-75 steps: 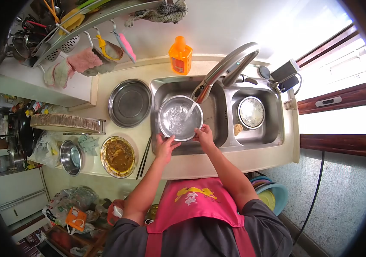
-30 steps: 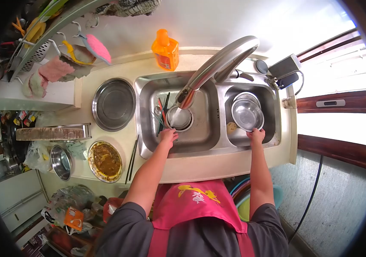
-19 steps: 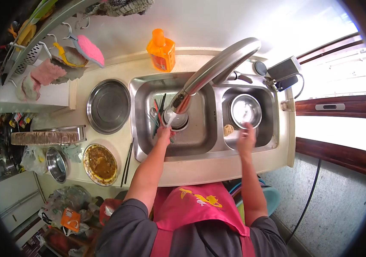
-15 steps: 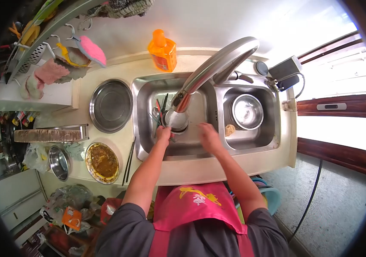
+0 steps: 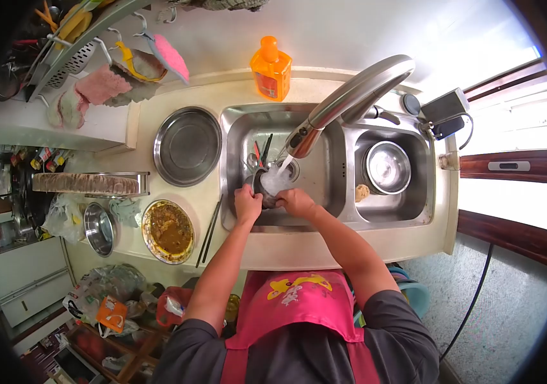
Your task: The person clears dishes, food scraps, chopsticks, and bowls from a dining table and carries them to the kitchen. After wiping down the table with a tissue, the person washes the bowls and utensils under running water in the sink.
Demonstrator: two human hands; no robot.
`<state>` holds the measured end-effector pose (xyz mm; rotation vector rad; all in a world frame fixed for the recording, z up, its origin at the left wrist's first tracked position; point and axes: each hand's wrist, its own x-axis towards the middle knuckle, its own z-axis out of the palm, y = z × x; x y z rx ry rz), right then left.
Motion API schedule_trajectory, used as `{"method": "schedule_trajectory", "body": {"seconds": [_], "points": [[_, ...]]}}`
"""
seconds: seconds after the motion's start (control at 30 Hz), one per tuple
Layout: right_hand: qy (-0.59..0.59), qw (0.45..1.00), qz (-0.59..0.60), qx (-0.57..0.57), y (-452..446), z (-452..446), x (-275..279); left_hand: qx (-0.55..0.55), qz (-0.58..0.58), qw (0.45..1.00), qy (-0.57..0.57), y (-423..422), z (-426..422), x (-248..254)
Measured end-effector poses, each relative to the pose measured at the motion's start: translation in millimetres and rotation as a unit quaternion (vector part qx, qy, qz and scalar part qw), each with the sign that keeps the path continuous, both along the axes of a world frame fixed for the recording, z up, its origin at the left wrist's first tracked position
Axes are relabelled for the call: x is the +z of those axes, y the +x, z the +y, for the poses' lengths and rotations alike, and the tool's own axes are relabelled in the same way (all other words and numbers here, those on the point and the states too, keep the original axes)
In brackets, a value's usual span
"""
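In the left basin of the steel sink [image 5: 336, 217], a small metal bowl [image 5: 258, 184] is tilted under the tap [image 5: 344, 102], and running water splashes inside it. My left hand [image 5: 248, 204] is closed on the bowl's left rim. Fingers of my right hand [image 5: 296, 202] grip the near right side of the same bowl. Just beyond it lie dark chopsticks [image 5: 267, 148], a thin red utensil [image 5: 257, 151] and a spoon [image 5: 252, 160], partly hidden by the bowl. The drain shows beside the bowl's right edge.
The right basin holds stacked metal bowls [image 5: 388, 168] and a tan scrubber [image 5: 362, 192]. On the counter are a round metal pan [image 5: 187, 147], a plate of brown food remains [image 5: 168, 232], long chopsticks [image 5: 209, 230], another metal bowl [image 5: 99, 229] and an orange bottle [image 5: 271, 69].
My right hand has come left onto the bowl, which both hands now hold. Water now pours from the tap into it. The whole view has shifted slightly.
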<state>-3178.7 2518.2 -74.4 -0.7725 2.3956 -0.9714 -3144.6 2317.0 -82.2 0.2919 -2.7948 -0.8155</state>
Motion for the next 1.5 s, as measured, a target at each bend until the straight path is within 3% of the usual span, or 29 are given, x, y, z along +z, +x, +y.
{"method": "schedule_trajectory", "body": {"seconds": [0.1,0.3,0.4,0.5,0.63,0.73,0.83,0.93,1.07,1.17,1.27,1.33,1.37,1.4,1.43,1.5], "points": [[-0.01,0.999,-0.03,-0.041,-5,-4,20,0.131,-0.195,0.933,0.271,1,4,9],[-0.006,0.991,-0.081,-0.108,-12,-14,51,0.185,-0.251,0.867,0.388,2,18,34],[-0.001,0.994,-0.042,-0.103,-15,-19,56,0.226,-0.243,0.794,0.51,2,13,14],[0.063,0.994,0.027,-0.08,-13,-30,57,0.242,-0.235,0.762,0.553,2,11,16],[0.07,0.988,0.066,-0.122,-7,-42,60,0.247,-0.223,0.777,0.534,-4,9,20],[0.106,0.964,0.02,-0.245,-11,-43,63,0.25,-0.238,0.786,0.513,-4,9,19],[0.046,0.928,0.006,-0.369,-26,-34,41,0.261,-0.237,0.783,0.513,1,8,16],[-0.129,0.834,-0.173,-0.508,-38,-18,32,0.262,-0.219,0.783,0.521,9,8,7],[-0.04,0.796,-0.31,-0.518,-34,30,21,0.263,-0.226,0.781,0.52,15,9,9],[-0.229,0.745,-0.346,-0.523,-15,62,39,0.256,-0.227,0.761,0.551,13,9,2],[-0.378,0.728,-0.245,-0.517,3,98,93,0.246,-0.234,0.765,0.547,7,9,6],[-0.346,0.751,-0.126,-0.547,9,130,132,0.236,-0.239,0.759,0.558,3,8,5],[-0.372,0.735,-0.068,-0.563,9,151,122,0.232,-0.242,0.755,0.563,1,9,5],[-0.323,0.752,-0.022,-0.574,7,174,114,0.226,-0.245,0.752,0.568,0,10,7],[-0.19,0.786,0.048,-0.586,5,195,105,0.218,-0.242,0.747,0.58,-1,13,7],[-0.031,0.809,0.034,-0.586,3,221,93,0.204,-0.232,0.736,0.602,-2,16,7]]}}
